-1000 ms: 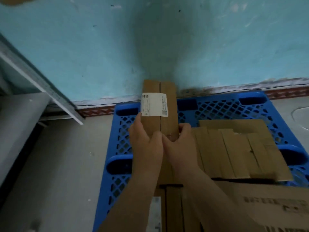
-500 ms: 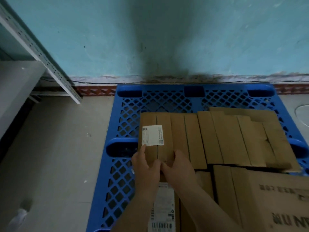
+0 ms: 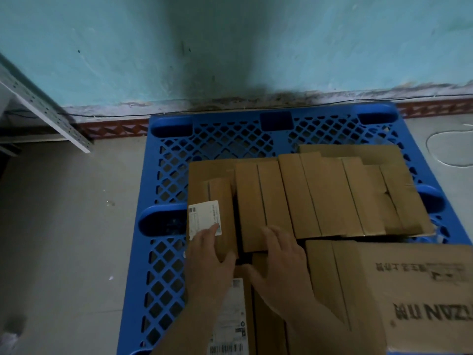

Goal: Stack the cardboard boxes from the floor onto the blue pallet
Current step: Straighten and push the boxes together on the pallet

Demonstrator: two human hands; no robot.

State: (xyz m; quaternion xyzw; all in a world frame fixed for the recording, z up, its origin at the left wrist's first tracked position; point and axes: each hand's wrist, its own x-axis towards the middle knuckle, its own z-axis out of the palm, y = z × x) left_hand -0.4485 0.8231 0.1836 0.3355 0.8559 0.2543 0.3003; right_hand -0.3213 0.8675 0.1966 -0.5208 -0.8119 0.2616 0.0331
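Observation:
A blue lattice pallet lies on the floor against the wall. Several slim cardboard boxes lie side by side across its middle. At the left end of that row lies a slim box with a white label. My left hand rests on its near end, fingers straight over the label, thumb at the box's right edge. My right hand lies flat on the neighbouring box, fingers spread. A large printed carton sits at the pallet's near right.
Another labelled box lies under my forearms at the near edge. A turquoise wall stands close behind the pallet. A grey perforated metal shelf post slants at the left. Bare grey floor stretches to the left of the pallet.
The labelled box was held up near the wall a second ago; it has come down into the row's left end. My hands moved from gripping it together to lying apart on two boxes.

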